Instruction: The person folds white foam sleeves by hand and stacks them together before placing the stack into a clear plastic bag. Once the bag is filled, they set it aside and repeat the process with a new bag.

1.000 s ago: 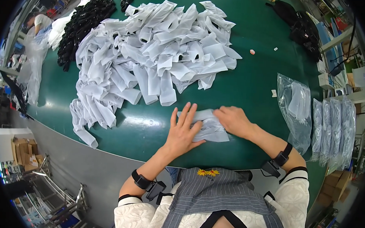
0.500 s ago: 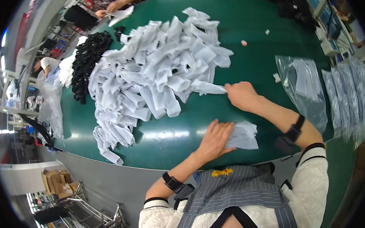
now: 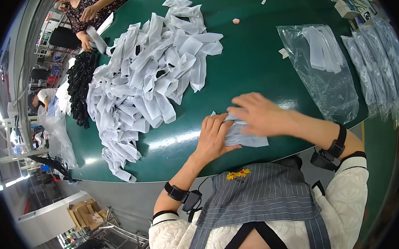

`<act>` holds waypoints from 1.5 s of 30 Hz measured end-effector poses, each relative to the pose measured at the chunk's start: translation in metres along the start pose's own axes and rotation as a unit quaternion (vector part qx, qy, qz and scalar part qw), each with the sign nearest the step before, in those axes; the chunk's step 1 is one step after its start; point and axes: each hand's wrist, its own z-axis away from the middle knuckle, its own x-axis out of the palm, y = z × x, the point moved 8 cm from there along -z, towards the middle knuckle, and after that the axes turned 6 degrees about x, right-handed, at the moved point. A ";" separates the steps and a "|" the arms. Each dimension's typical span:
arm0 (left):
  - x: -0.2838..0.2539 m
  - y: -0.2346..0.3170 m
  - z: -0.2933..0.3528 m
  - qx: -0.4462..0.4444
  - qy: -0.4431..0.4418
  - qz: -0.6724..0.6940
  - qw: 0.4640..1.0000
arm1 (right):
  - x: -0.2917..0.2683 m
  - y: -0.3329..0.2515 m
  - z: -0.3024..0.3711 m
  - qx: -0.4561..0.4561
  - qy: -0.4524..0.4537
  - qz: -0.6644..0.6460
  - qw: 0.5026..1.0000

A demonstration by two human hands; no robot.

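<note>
A small layered stack of folded white fabric strips (image 3: 248, 138) lies on the green table in front of me. My left hand (image 3: 213, 136) rests on the left end of this stack, fingers stretched out and lying over it. Just above the stack's far edge is my right hand (image 3: 261, 113), its fingers extended and apart, partly hiding the strips. I see nothing gripped in it. To the left spreads a large loose pile of similar white fabric strips (image 3: 143, 72), with both my hands apart from it.
A clear plastic bag (image 3: 318, 88) holding white strips lies to the right, beside several filled bags (image 3: 378, 66). A black bundle of fabric (image 3: 80, 86) borders the pile. Across the table a co-worker's hand (image 3: 85, 41) handles a pale piece. A small orange-white scrap (image 3: 235, 21) lies farther off.
My right hand has come from the white pile, where it pinched a strip, to the stack under my left hand, and its fingers have opened. The view has shifted rightward.
</note>
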 end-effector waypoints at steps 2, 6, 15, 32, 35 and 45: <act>0.000 0.000 0.007 0.000 0.017 0.018 1.000 | 0.014 -0.028 0.010 -0.037 0.013 0.006 0.999; -0.003 -0.016 0.030 -0.043 0.128 0.140 0.981 | 0.038 -0.030 0.012 0.016 0.016 0.006 1.000; -0.015 0.009 -0.094 -0.026 0.047 0.318 0.947 | -0.015 -0.012 0.136 0.195 0.069 -0.164 0.965; -0.002 0.225 -0.246 0.332 0.217 0.155 0.905 | -0.100 0.175 0.186 0.454 0.240 -0.317 0.797; 0.003 0.234 -0.262 0.329 0.206 0.197 0.900 | -0.098 0.181 0.130 0.420 0.195 -0.291 0.837; 0.001 0.085 -0.242 0.118 -0.018 0.031 0.992 | -0.069 0.210 0.152 0.375 0.295 0.047 0.878</act>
